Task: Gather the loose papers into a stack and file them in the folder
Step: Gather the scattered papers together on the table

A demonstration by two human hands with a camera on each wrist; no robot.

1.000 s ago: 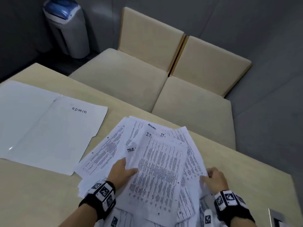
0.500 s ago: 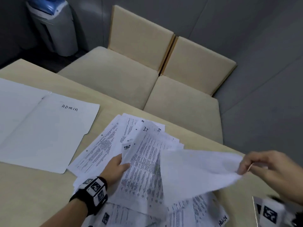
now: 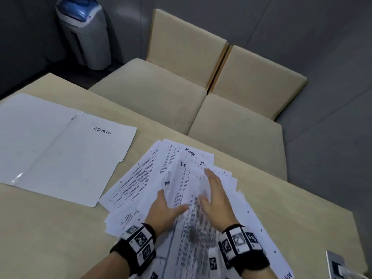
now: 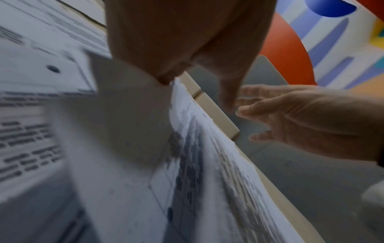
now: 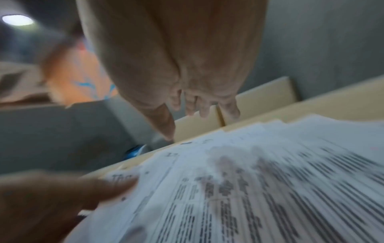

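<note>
A white folder [image 3: 66, 154] marked ADMIN lies open on the left of the table. Loose printed papers [image 3: 136, 178] are fanned out in a messy pile in front of me. My left hand [image 3: 165, 210] holds the left edge of the top sheets, thumb on top and fingers underneath; the left wrist view shows that edge [image 4: 180, 102] raised by my left hand [image 4: 187, 49]. My right hand [image 3: 215, 194] hovers flat over the pile with straight fingers and holds nothing. In the right wrist view the right hand [image 5: 187, 65] is just above the blurred papers [image 5: 270, 180].
The beige table [image 3: 40, 228] has bare room in front of the folder. Two beige chairs [image 3: 161, 101] [image 3: 237, 133] stand at its far edge. A grey bin with a blue lid [image 3: 84, 33] is in the back left corner. A metal object [image 3: 338, 264] sits at the near right.
My right hand had lifted a sheet off to the right; now it is back over the pile, empty and flat. My left hand has kept its hold on the top sheets.
</note>
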